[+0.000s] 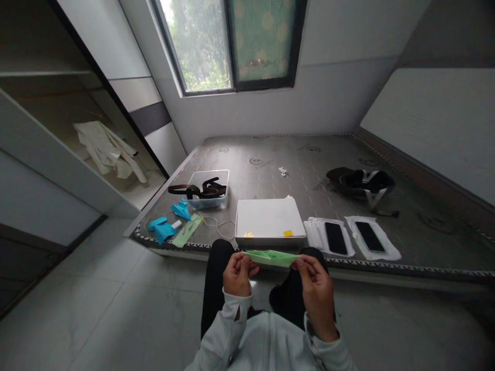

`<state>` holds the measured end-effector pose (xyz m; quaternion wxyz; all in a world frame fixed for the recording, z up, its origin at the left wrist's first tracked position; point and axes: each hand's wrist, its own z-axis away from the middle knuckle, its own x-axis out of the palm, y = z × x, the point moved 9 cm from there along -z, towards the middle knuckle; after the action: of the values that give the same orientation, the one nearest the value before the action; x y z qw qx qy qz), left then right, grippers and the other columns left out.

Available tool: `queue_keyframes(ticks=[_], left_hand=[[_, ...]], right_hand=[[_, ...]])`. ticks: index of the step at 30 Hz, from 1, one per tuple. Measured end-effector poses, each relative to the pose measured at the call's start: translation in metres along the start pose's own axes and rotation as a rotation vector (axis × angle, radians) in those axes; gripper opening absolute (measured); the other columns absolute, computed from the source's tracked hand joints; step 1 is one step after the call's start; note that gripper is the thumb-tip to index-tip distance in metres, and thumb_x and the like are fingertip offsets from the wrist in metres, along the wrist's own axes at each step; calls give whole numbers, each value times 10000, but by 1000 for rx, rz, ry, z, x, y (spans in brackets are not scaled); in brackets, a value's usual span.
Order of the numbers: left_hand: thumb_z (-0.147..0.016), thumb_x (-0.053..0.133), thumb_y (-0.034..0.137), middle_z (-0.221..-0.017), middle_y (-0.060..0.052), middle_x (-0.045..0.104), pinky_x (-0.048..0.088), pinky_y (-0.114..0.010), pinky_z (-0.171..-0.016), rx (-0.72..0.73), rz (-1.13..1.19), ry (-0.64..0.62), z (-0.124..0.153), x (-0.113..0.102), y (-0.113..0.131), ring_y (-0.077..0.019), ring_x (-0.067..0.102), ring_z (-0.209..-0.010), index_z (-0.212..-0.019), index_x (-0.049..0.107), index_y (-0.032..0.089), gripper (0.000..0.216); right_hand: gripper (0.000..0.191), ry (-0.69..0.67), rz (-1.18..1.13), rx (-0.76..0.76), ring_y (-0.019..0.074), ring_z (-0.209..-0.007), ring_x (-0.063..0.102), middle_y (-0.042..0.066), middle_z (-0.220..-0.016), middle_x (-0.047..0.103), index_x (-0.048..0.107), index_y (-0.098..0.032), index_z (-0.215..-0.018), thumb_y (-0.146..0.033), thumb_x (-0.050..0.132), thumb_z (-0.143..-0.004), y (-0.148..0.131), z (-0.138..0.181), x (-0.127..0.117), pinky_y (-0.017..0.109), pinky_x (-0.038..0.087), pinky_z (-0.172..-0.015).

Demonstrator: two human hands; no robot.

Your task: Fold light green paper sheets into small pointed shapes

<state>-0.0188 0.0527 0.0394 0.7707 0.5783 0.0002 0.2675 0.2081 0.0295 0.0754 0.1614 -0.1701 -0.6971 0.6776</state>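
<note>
A folded piece of green paper (271, 258) is stretched lengthwise over my lap, its layers slightly parted along the top. My left hand (238, 274) pinches one end between thumb and fingers. At the opposite end, the thumb and fingers of my right hand (316, 284) are closed on the paper. Just beyond it, a flat white box (269, 220) lies on the bed's near edge, with a yellow square (288, 233) on its front. Folded blue paper shapes (162, 229) lie farther left, beside a flat light-green paper strip (187, 232).
The mattress (251, 154) reaches to the window wall. A clear plastic bin (209, 201) carries a coiled dark belt (203, 191). Two dark phones (336, 238) rest on white wrapping to the right, with a dark cap-like thing (359, 183) behind. A thin white cable (218, 225) trails beside the box.
</note>
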Motion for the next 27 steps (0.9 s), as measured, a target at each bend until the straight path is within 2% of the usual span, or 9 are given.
queue_keyframes(ticks=[3, 5, 7, 10, 13, 16, 19, 23, 27], left_hand=[[-574, 740, 603, -704, -1, 714, 585, -188, -535, -11, 1, -29, 2, 3, -3, -114, 687, -577, -829, 524, 167, 550], [-581, 744, 589, -727, -10, 727, 593, -189, -556, 5, -7, -42, 3, 3, -4, -120, 697, -601, -818, 515, 169, 534], [-591, 745, 573, -761, -28, 740, 601, -192, -573, 29, -18, -50, 4, 3, -3, -130, 708, -632, -811, 517, 166, 516], [-642, 714, 550, -800, -44, 752, 618, -208, -605, 82, -55, -64, 6, 3, 0, -136, 715, -660, -816, 534, 164, 460], [-716, 666, 489, -873, -48, 762, 622, -199, -655, 168, -146, -96, 12, 8, 6, -141, 727, -758, -794, 577, 173, 337], [-767, 633, 392, -950, -33, 760, 609, -172, -726, 296, -311, -148, 20, 14, 16, -125, 723, -839, -790, 654, 194, 201], [-796, 606, 339, -968, -16, 758, 592, -161, -800, 378, -445, -199, 26, 19, 21, -114, 718, -890, -804, 686, 216, 147], [-814, 582, 348, -1015, -20, 749, 580, -142, -791, 360, -459, -225, 27, 19, 21, -105, 714, -909, -822, 677, 212, 166], [-789, 607, 405, -994, -48, 752, 600, -169, -698, 274, -340, -186, 24, 16, 17, -111, 721, -780, -800, 641, 179, 229]], right_hand=[[321, -14, 16, -24, 196, -743, 684, 86, -817, 702, 566, -161, -941, -455, 621, -823, -1, 2, 2, 287, 553, -688], [286, -26, 37, -75, 193, -813, 685, 86, -912, 702, 535, -183, -1010, -406, 609, -847, -6, 3, 2, 299, 551, -741], [244, -55, 140, -186, 203, -950, 663, 97, -1088, 675, 550, -204, -1055, -359, 588, -870, -17, 6, 3, 339, 531, -844], [222, -109, 420, -422, 237, -1170, 553, 85, -1309, 564, 619, -239, -1091, -316, 557, -893, -42, 13, 11, 422, 443, -997], [286, -140, 607, -596, 265, -1243, 482, 79, -1401, 471, 620, -273, -1170, -305, 560, -893, -62, 23, 23, 476, 407, -1024], [295, -173, 689, -721, 279, -1241, 471, 74, -1411, 451, 630, -303, -1173, -297, 581, -883, -75, 32, 39, 484, 419, -989], [193, -178, 726, -780, 271, -1203, 493, 60, -1357, 504, 685, -317, -1050, -301, 593, -881, -80, 35, 49, 470, 420, -955], [129, -203, 730, -791, 248, -1125, 543, 47, -1243, 599, 708, -288, -875, -335, 588, -885, -80, 31, 51, 473, 378, -983], [134, -208, 730, -794, 213, -1058, 585, 36, -1143, 651, 691, -275, -875, -341, 576, -895, -79, 26, 44, 465, 345, -1013]])
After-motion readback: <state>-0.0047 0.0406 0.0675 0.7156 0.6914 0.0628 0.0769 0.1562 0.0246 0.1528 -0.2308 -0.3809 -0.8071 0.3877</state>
